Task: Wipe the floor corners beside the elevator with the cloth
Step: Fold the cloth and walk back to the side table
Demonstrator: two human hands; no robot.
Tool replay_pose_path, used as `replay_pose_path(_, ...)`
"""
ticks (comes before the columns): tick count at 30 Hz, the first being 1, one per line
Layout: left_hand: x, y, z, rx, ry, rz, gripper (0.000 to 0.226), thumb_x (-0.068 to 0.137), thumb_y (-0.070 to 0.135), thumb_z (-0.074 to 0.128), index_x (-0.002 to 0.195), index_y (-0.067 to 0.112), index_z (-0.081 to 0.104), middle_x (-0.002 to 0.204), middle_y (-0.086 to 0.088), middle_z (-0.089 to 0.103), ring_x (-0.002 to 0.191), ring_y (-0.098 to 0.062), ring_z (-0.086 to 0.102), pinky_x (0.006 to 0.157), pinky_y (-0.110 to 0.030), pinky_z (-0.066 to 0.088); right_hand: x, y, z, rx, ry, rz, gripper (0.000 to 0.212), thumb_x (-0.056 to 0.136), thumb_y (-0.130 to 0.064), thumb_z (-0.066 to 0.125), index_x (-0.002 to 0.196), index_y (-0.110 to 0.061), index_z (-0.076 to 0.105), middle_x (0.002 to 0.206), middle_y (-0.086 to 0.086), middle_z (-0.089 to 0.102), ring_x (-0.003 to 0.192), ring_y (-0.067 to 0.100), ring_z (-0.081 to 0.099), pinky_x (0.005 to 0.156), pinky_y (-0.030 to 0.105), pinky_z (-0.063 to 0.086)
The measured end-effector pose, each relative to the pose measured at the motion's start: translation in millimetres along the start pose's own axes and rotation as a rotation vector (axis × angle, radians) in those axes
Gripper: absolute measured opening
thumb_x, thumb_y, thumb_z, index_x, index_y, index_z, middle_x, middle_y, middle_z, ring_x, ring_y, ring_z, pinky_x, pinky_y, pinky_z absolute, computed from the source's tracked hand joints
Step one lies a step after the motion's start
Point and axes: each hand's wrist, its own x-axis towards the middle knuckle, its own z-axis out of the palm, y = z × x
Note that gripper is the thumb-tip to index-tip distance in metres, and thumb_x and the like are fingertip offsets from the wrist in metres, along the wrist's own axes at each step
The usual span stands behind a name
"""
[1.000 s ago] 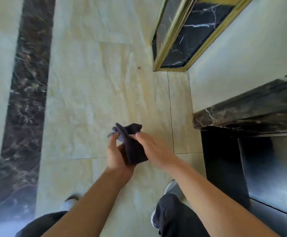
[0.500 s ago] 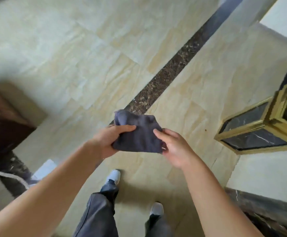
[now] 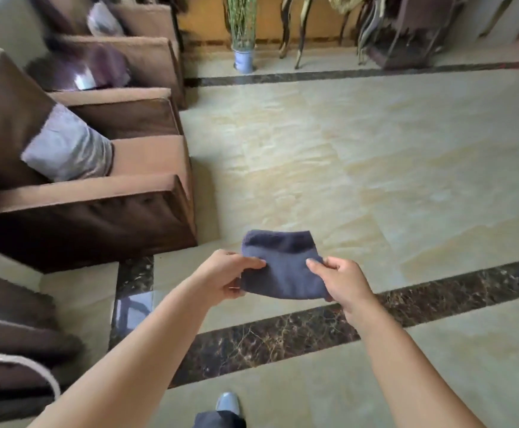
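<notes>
A dark blue-grey cloth (image 3: pixel 282 270) is held flat and folded in front of me, above the beige marble floor (image 3: pixel 360 168). My left hand (image 3: pixel 224 276) pinches its left edge between thumb and fingers. My right hand (image 3: pixel 338 281) pinches its right edge the same way. Both forearms reach in from the bottom of the view. The elevator and its floor corners are out of view.
Brown armchairs (image 3: pixel 91 186) with grey cushions (image 3: pixel 66 149) line the left side. Dark marble bands (image 3: pixel 298 332) cross the floor. A vase with green stems (image 3: pixel 243 54), chair legs and a dark stand stand along the far wall. My shoe (image 3: pixel 227 403) shows below.
My view has swung away from the elevator frame toward the seating area. The cloth went from bunched between my hands to spread flat, with one hand on each side.
</notes>
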Motion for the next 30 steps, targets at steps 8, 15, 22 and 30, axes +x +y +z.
replay_pose_path(8, 95, 120, -66, -0.218, 0.077, -0.055, 0.026, 0.071, 0.016, 0.080, 0.093, 0.008, 0.068, 0.072, -0.006, 0.044, 0.053, -0.018, 0.043, 0.046, -0.022, 0.040, 137, -115, 62, 0.137, -0.146, 0.188, 0.009, 0.088, -0.022, 0.067, 0.092, -0.014, 0.066, 0.075, 0.004, 0.064, 0.064, 0.017, 0.053, 0.056, 0.025, 0.033)
replay_pose_path(15, 241, 253, -56, -0.292, 0.112, -0.015, 0.025, 0.072, 0.018, 0.078, 0.093, 0.012, 0.066, 0.074, -0.005, 0.048, 0.057, -0.015, 0.045, 0.045, -0.021, 0.041, 325, -206, 60, 0.149, -0.269, 0.156, 0.005, 0.091, -0.018, 0.062, 0.092, -0.014, 0.065, 0.059, -0.004, 0.064, 0.058, 0.014, 0.052, 0.054, 0.026, 0.032)
replay_pose_path(22, 329, 393, -45, -0.256, 0.158, 0.068, 0.005, 0.081, 0.016, 0.071, 0.084, 0.017, 0.067, 0.073, -0.003, 0.049, 0.061, -0.015, 0.044, 0.052, -0.023, 0.038, 476, -324, 43, 0.087, -0.348, 0.150, 0.005, 0.090, -0.020, 0.063, 0.088, -0.017, 0.067, 0.078, 0.001, 0.068, 0.069, 0.017, 0.056, 0.057, 0.029, 0.033)
replay_pose_path(30, 459, 525, -82, -0.371, 0.235, 0.119, 0.003, 0.082, 0.017, 0.069, 0.080, 0.018, 0.067, 0.071, -0.005, 0.042, 0.059, -0.014, 0.038, 0.052, -0.022, 0.034, 648, -445, 90, -0.026, -0.485, 0.105, 0.012, 0.090, -0.015, 0.062, 0.078, -0.017, 0.063, 0.070, 0.002, 0.060, 0.058, 0.016, 0.049, 0.052, 0.027, 0.030)
